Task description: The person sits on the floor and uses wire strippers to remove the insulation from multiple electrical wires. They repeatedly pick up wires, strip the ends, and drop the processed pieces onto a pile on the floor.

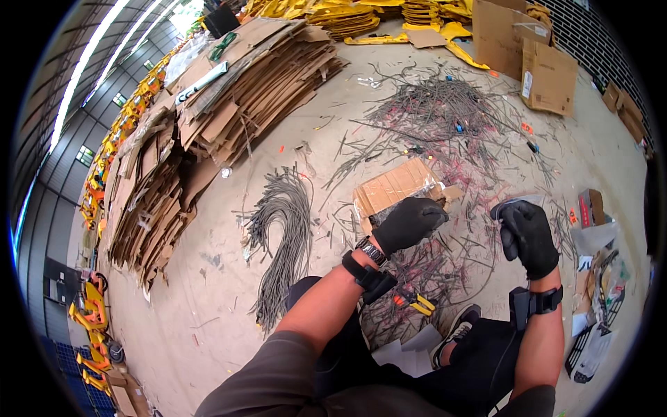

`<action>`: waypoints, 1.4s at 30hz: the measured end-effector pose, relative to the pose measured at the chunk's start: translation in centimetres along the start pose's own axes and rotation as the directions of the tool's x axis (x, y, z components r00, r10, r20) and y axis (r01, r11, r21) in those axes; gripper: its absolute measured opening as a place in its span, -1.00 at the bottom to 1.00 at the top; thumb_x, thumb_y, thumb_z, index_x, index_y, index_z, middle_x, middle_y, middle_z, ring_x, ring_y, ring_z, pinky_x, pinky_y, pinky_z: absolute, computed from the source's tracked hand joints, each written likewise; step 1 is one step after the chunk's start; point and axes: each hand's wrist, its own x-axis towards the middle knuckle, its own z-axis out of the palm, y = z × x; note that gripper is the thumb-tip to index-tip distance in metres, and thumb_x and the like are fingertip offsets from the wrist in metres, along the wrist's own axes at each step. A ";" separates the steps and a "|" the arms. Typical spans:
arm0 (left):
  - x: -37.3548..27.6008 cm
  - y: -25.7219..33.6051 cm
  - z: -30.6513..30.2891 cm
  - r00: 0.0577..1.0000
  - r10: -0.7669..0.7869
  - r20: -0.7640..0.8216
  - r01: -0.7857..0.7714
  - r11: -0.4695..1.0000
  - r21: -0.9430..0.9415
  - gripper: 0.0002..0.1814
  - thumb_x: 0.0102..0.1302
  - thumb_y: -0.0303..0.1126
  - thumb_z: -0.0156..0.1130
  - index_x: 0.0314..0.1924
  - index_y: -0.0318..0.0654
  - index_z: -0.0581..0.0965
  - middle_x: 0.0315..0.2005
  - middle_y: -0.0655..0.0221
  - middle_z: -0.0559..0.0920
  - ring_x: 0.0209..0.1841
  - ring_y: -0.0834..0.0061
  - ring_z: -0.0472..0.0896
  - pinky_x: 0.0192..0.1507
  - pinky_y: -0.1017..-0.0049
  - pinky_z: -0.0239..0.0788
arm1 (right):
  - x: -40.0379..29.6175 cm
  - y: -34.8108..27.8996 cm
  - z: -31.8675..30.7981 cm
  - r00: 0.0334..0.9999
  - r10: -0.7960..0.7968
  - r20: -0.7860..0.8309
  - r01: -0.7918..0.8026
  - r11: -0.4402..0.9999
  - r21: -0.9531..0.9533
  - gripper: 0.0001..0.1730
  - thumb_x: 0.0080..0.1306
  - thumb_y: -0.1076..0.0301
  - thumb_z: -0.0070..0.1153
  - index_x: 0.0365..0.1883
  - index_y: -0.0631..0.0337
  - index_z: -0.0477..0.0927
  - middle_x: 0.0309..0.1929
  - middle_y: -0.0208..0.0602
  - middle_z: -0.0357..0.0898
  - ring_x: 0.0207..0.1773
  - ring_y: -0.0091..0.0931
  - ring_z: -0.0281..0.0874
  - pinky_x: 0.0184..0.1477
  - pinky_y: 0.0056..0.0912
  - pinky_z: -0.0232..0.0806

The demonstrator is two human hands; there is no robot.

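Observation:
My left hand [411,223], in a black glove, is curled in front of a torn cardboard box [393,187]. Its fingertips are drawn together, and whatever lies inside the fist is hidden. To the right, my right hand [527,237], gloved too, has its fingers bent inward; a small pale bit shows at the fingertips, too fine to make out. A thin dark cable [489,279] curves below this hand, and I cannot tell whether it joins it. Cut grey and red wire scraps [443,266] cover the floor beneath both hands. Among them lies a yellow-handled hand tool [422,305].
A bundle of grey cables [281,234] lies at left, before tall stacks of flattened cardboard [260,94]. Farther ahead spreads a large heap of cut cables [437,101]. Cardboard boxes [548,78] stand at far right. White sheets [411,352] lie near my shoe [458,333].

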 end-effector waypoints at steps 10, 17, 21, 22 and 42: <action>0.0 0.7 0.7 0.999 -0.021 0.032 0.022 0.999 -0.024 -0.79 0.33 -0.33 0.28 -0.17 -0.31 0.71 -0.31 0.24 0.74 -0.28 0.28 0.69 -0.15 0.38 0.51 | 0.1 1.5 0.9 0.981 -0.161 -0.108 0.191 0.893 0.408 -0.74 0.44 0.37 0.07 0.01 0.33 0.58 -0.53 -0.32 0.55 -0.63 -0.57 0.44 -0.54 -0.50 0.34; -1.1 0.4 1.3 0.995 -0.085 0.055 0.083 0.996 0.036 -0.75 0.37 -0.23 0.24 -0.17 -0.26 0.69 -0.36 0.13 0.68 -0.25 0.09 0.67 -0.14 0.21 0.49 | 0.8 1.8 -2.1 0.951 -0.222 -0.214 0.209 0.975 -0.080 -0.81 0.42 0.33 0.17 -0.16 0.29 0.62 -0.47 -0.36 0.55 -0.54 -0.62 0.47 -0.49 -0.54 0.32; -1.0 -1.1 1.7 0.974 0.217 0.059 -0.225 0.940 0.255 -0.83 0.33 -0.30 0.24 -0.21 -0.22 0.66 -0.34 0.18 0.67 -0.24 0.04 0.64 -0.18 0.13 0.47 | 2.4 4.8 -4.5 0.940 -0.266 -0.211 0.254 0.964 -0.083 -0.85 0.43 0.32 0.15 -0.22 0.23 0.56 -0.46 -0.38 0.53 -0.54 -0.61 0.48 -0.50 -0.52 0.34; -1.0 -1.6 1.4 0.910 0.409 0.067 -0.409 0.856 0.317 -0.84 0.25 -0.34 0.27 -0.21 -0.21 0.66 -0.31 0.22 0.68 -0.22 0.08 0.66 -0.18 0.16 0.49 | 2.5 4.8 -4.6 0.950 -0.255 -0.181 0.242 0.966 -0.088 -0.85 0.44 0.32 0.13 -0.23 0.22 0.55 -0.47 -0.37 0.54 -0.56 -0.60 0.49 -0.53 -0.51 0.35; -1.3 0.6 -0.6 0.972 0.232 -0.042 -0.173 0.823 0.540 -0.89 0.20 -0.36 0.30 -0.27 -0.14 0.66 -0.49 0.28 0.65 -0.45 0.23 0.65 -0.40 0.31 0.45 | 2.1 3.2 -4.3 0.984 -0.125 -0.125 0.099 0.975 -0.198 -0.72 0.44 0.24 0.18 -0.18 0.34 0.69 -0.48 -0.35 0.62 -0.57 -0.60 0.55 -0.50 -0.51 0.42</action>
